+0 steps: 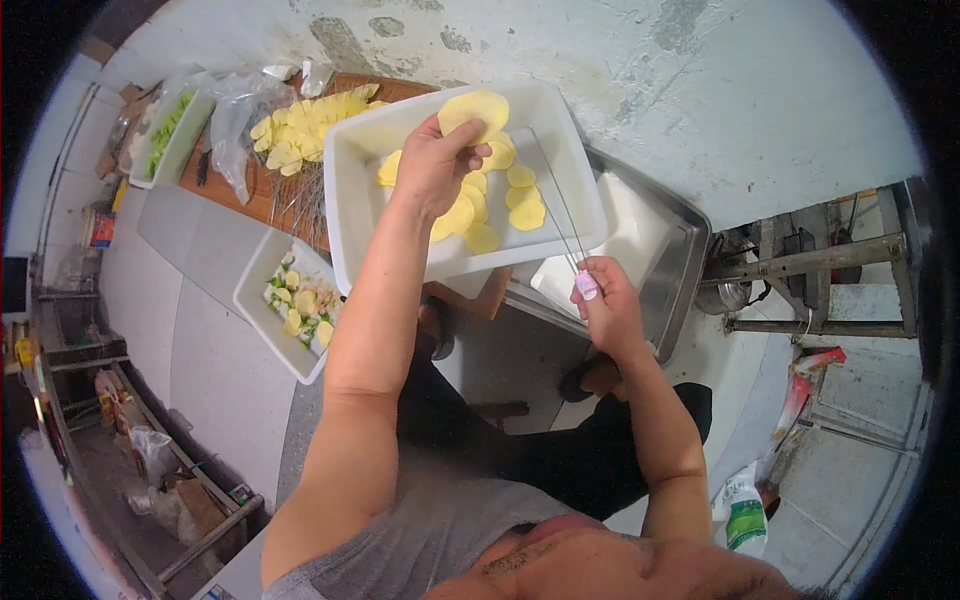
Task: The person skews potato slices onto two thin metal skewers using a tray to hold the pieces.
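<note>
My left hand (442,161) pinches a large, thin round yellow slice (476,112), likely potato, above a white plastic tub (465,264). More yellow slices (474,202) lie in the tub, some overlapping. At the tub's near right corner, my right hand (609,300) grips a few thin metal skewers (559,199) by a pink band at their ends; their long shafts reach over the tub, with no food seen on them. Left of the tub, skewered yellow slices (307,124) are piled on a wooden board, with a bundle of bare skewers (300,199) beside them.
A smaller white tub (255,289) with mixed cut vegetables stands at the near left. A tub of green pieces (166,139) and a clear plastic bag (232,135) are farther left. A metal tray (679,277) lies at right, by the wall (712,112) and a wooden stand (825,259).
</note>
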Motion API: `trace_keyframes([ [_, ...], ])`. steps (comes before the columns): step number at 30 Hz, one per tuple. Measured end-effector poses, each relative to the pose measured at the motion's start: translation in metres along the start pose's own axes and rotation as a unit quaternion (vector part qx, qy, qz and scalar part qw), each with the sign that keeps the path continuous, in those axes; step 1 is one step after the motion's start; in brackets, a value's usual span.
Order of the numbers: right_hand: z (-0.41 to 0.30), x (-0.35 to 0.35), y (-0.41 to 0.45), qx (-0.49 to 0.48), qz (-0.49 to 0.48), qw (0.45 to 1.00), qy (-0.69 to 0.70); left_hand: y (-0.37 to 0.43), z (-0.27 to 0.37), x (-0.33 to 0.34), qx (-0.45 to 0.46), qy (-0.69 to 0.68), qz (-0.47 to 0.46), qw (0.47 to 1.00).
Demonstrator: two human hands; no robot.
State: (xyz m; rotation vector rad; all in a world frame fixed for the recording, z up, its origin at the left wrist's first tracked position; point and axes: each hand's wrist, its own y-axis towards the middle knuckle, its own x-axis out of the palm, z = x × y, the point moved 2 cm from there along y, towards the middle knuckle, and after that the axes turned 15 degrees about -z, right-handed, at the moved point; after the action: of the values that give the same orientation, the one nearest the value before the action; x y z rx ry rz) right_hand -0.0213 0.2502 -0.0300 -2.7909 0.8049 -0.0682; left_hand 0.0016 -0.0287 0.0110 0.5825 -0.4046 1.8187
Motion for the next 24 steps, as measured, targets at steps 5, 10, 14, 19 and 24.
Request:
trace_keyframes([
  [5, 0.006, -0.005, 0.002, -0.016, 0.008, 0.999, 0.037, 0.003, -0.016, 0.008, -0.001, -0.01, -0.016, 1.0],
  [10, 0.002, -0.002, 0.003, -0.033, 0.016, 0.999, 0.029, 0.008, -0.025, 0.013, -0.017, 0.0, -0.022, 1.0],
  [14, 0.003, -0.003, 0.005, -0.025, 0.012, 1.0, 0.013, 0.009, -0.023, 0.013, -0.009, -0.003, -0.014, 1.0],
  [19, 0.004, -0.002, 0.008, -0.022, 0.006, 0.999, 0.024, 0.009, -0.02, 0.015, -0.007, 0.01, 0.013, 1.0],
  [24, 0.006, -0.004, 0.01, -0.002, -0.007, 0.999, 0.032, 0.008, -0.017, 0.016, 0.001, 0.021, 0.015, 1.0],
])
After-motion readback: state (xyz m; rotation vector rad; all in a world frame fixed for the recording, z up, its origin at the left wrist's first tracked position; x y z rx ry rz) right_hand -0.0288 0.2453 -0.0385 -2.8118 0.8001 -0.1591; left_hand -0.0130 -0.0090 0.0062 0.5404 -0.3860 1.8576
